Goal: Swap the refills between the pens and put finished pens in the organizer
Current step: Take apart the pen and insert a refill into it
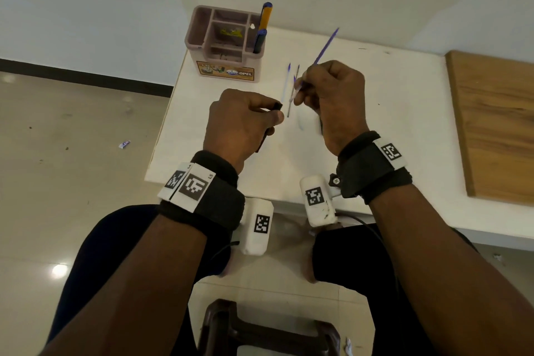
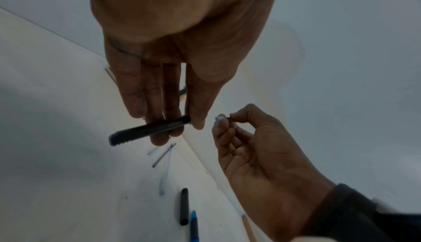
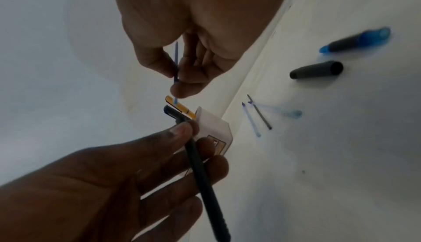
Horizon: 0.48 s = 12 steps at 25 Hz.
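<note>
My left hand (image 1: 276, 113) grips a black pen barrel (image 2: 150, 130) between thumb and fingers, its open end pointing toward my right hand. My right hand (image 1: 300, 88) pinches a thin blue refill (image 1: 326, 46) that slants up and away; its lower tip (image 2: 219, 118) sits a short gap from the barrel's mouth. Two loose refills (image 1: 289, 87) lie on the white table (image 1: 390, 124) beyond my hands. The pinkish organizer (image 1: 202, 37) stands at the table's far left corner, holding an orange-and-blue pen (image 1: 265, 14) and a dark blue pen (image 1: 260, 40).
A black cap (image 3: 316, 70) and a blue-tipped pen piece (image 3: 357, 39) lie on the table under my right wrist. A wooden board (image 1: 497, 124) covers the table's right side. A dark stool (image 1: 268, 329) stands between my knees.
</note>
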Each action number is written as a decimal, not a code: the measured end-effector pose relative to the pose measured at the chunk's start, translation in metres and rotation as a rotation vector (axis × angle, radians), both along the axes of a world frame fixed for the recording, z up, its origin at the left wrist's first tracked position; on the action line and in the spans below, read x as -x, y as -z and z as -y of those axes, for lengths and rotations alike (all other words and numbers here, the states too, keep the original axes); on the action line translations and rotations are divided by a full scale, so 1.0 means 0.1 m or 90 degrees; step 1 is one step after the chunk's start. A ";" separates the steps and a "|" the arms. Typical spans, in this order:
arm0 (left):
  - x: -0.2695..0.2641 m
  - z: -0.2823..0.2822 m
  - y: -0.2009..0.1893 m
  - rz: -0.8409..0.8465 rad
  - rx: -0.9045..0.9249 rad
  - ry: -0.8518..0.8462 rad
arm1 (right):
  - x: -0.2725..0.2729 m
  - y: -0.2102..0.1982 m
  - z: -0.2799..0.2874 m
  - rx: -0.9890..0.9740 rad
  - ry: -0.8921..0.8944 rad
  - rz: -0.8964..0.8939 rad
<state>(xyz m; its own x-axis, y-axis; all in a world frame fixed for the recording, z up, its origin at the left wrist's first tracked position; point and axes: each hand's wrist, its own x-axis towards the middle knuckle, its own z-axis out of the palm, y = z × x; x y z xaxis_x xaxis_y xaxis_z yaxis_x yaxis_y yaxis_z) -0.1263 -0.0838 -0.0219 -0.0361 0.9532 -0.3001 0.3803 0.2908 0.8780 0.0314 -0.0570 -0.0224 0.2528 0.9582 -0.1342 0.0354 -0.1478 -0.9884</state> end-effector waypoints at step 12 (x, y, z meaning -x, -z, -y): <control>-0.42 0.01 -0.05 0.013 -0.018 0.049 | -0.30 0.13 0.11 -0.010 -0.102 0.207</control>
<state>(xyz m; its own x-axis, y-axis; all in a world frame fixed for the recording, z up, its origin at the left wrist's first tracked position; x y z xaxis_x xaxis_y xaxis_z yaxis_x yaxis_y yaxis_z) -0.0846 -0.0849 -0.0173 0.0438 0.9611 -0.2728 0.3825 0.2361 0.8933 0.0612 -0.0681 -0.0350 0.1264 0.9904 -0.0559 0.3704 -0.0994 -0.9235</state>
